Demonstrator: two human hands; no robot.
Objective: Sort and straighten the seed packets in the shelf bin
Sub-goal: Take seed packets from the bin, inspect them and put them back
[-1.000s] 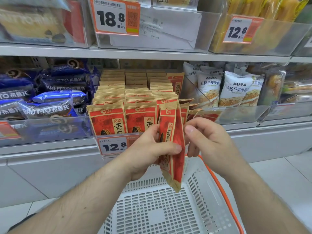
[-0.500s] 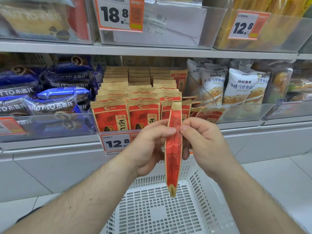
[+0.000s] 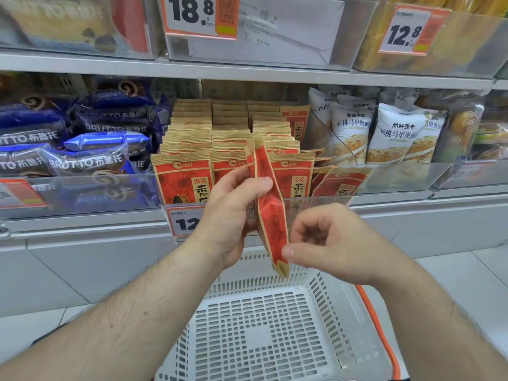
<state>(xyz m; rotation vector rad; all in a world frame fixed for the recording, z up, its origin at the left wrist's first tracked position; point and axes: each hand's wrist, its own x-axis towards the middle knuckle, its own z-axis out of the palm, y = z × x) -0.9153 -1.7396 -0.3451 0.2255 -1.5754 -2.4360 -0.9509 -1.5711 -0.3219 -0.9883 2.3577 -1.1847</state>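
Left hand (image 3: 231,215) grips one seed packet (image 3: 270,215) edge-on; right hand (image 3: 327,240) pinches its bottom. Bin (image 3: 365,182) rows mostly upright; right-end packets (image 3: 338,182) lean, unsorted.

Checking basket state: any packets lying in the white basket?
No, the white basket shows only bare mesh; the held packet hangs above it in the left hand.

Two hands, the left hand (image 3: 231,213) and the right hand (image 3: 327,240), are showing, with one red seed packet (image 3: 270,215) standing edge-on between them. Three price tags are showing: one 18.8 tag (image 3: 199,15) and two 12.8 tags (image 3: 406,33). One white basket (image 3: 338,320) is sitting below, and the seed packets (image 3: 231,138) in the shelf bin (image 3: 319,200) are standing in three full rows, too many to count.
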